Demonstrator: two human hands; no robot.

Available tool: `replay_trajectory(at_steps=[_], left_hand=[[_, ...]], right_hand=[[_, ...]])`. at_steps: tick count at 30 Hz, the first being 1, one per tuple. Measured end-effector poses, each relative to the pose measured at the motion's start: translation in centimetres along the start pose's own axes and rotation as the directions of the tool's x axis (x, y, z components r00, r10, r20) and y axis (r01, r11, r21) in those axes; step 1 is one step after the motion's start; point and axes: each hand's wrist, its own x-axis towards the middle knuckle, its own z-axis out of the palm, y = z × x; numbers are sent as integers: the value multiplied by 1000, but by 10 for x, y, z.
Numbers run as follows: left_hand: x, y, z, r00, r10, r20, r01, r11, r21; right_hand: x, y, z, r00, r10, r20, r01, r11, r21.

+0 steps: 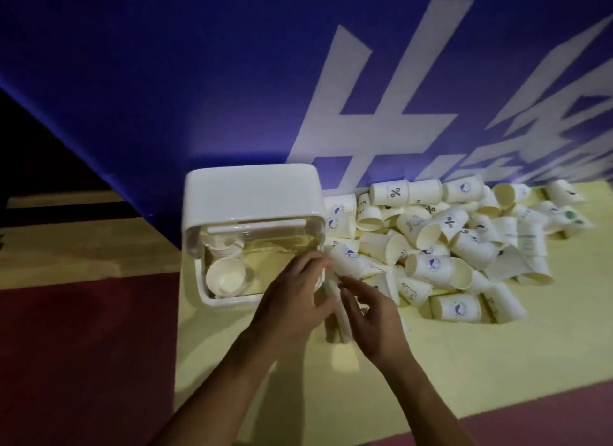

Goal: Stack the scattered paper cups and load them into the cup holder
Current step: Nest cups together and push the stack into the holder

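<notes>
- The white cup holder (252, 193) stood on the yellow worktop (464, 362), with loaded cups (225, 276) nested in its clear compartment's left side.
- The left hand (292, 296) had its fingers curled round a held stack (335, 316) just beside the holder's front right corner.
- The right hand (371, 316) touched that stack; blur hid whether its fingers gripped it.
- Loose cups (447, 246) lay heaped to the right, against a blue banner (166, 80).

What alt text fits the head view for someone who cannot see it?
Left hand and right hand hold a nested cup stack beside a white cup holder that already contains cups. Loose paper cups lie heaped to its right on a yellow cloth, before a blue banner.
</notes>
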Motion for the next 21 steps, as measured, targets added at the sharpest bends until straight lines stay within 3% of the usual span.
replay_trajectory(at_steps=[4,7,10,13,17,21], left_hand=[[48,16,37,937,69,342,-151,964,219],[78,21,56,874,29,484,-252,880,403],[102,16,70,838,23,545,-362,771,524],[116,13,79,786,40,617,-452,719,528],[122,11,84,775,23,632,-423,761,492],[111,10,77,857,89,508,-337,842,422]], right_hand=[[-9,39,-49,986,86,-145,-83,996,24],[-9,71,-75,971,162,-176,-163,987,13],[-5,96,-87,966,234,-112,-236,972,-4],[-1,106,-83,948,312,-57,-313,950,-8],[12,107,-68,906,422,6,-421,902,98],[29,102,-54,883,469,-18,-464,878,115]])
